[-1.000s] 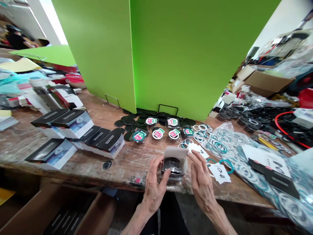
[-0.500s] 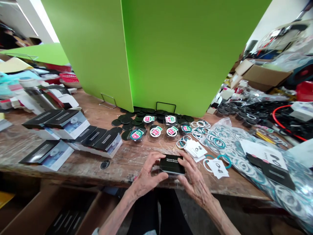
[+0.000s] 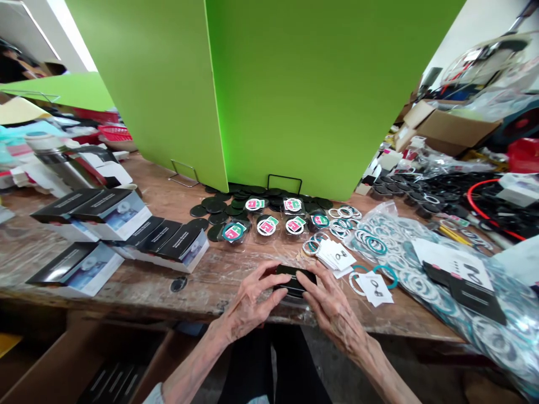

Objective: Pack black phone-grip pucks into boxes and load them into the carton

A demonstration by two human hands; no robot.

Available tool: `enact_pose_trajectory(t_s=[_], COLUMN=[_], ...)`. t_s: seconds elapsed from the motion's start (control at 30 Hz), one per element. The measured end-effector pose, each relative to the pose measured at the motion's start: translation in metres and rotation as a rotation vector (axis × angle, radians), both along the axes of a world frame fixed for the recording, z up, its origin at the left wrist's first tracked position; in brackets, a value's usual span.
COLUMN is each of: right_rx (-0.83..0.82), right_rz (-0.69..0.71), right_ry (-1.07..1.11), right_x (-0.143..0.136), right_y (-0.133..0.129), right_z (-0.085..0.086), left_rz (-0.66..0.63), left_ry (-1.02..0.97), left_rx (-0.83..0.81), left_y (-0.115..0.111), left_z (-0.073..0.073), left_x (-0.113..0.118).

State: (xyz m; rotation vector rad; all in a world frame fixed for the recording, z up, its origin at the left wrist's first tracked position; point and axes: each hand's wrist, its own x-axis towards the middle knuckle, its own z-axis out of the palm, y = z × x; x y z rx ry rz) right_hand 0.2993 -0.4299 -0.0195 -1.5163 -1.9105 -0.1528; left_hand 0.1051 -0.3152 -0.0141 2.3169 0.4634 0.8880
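Observation:
A small black box [image 3: 290,287] with pale print on top rests near the table's front edge, between my two hands. My left hand [image 3: 252,297] grips its left side, with fingertips on the top face. From the right, my right hand [image 3: 330,300] holds the same box, fingers over its top and right side. Just behind it are round discs in clear wrap with pink and green labels [image 3: 266,226]. White cards [image 3: 337,255] and white and teal rings [image 3: 385,275] lie to the right of my right hand.
Black and white boxes [image 3: 112,213] are stacked at left, near a steel flask [image 3: 63,163]. Black discs [image 3: 217,206] lie below green panels [image 3: 328,95]. A clear bag of rings [image 3: 425,286] covers the right front. An open carton [image 3: 135,353] sits below the table.
My fingers have moved inward over the top of the black box, covering more of its print. The view has shifted slightly.

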Motion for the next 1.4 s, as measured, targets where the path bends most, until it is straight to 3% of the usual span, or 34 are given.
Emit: enact_pose_trajectory(t_s=[0.27, 0.43, 0.57, 0.73, 0.8, 0.87, 0.97, 1.07, 1.13, 1.23, 1.3, 1.4], right_rx=[0.021, 0.013, 0.017, -0.106, -0.128, -0.163, -0.215, -0.197, -0.155, -0.100, -0.070, -0.073], right_rz=[-0.033, -0.067, -0.044, 0.261, 0.314, 0.358, 0.461, 0.550, 0.561, 0.507, 0.409, 0.160], right_ry=[-0.104, 0.002, 0.187, 0.317, 0.343, 0.374, 0.395, 0.373, 0.360, 0.315, 0.265, 0.181], right_x=[-0.005, -0.012, -0.046, -0.136, -0.178, -0.217, -0.261, -0.283, -0.279, -0.238, -0.192, -0.103], right_y=[0.000, -0.001, -0.002, 0.020, 0.044, 0.076, 0.124, 0.148, 0.144, 0.108, 0.074, 0.028], right_z=[-0.014, -0.030, -0.042, -0.043, -0.039, -0.035, -0.032, -0.033, -0.037, -0.045, -0.045, -0.032], left_rz=[-0.008, 0.101, 0.358, 0.889, 1.081, 1.221, 1.347, 1.425, 1.485, 1.508, 1.396, 1.045], left_ry=[-0.097, -0.125, -0.104, -0.071, -0.079, -0.081, -0.074, -0.072, -0.083, -0.129, -0.140, -0.112], left_rx=[0.221, 0.082, 0.007, 0.017, 0.069, 0.150, 0.257, 0.313, 0.351, 0.367, 0.360, 0.358], left_y=[0.000, -0.019, -0.050, -0.073, -0.061, -0.035, 0.016, 0.052, 0.058, 0.041, 0.020, -0.006], left_z=[-0.025, -0.012, 0.000, 0.003, 0.001, -0.002, -0.008, -0.007, -0.005, -0.006, -0.011, -0.027], left_x=[-0.002, 0.001, -0.032, -0.120, -0.155, -0.182, -0.207, -0.221, -0.222, -0.196, -0.163, -0.110])
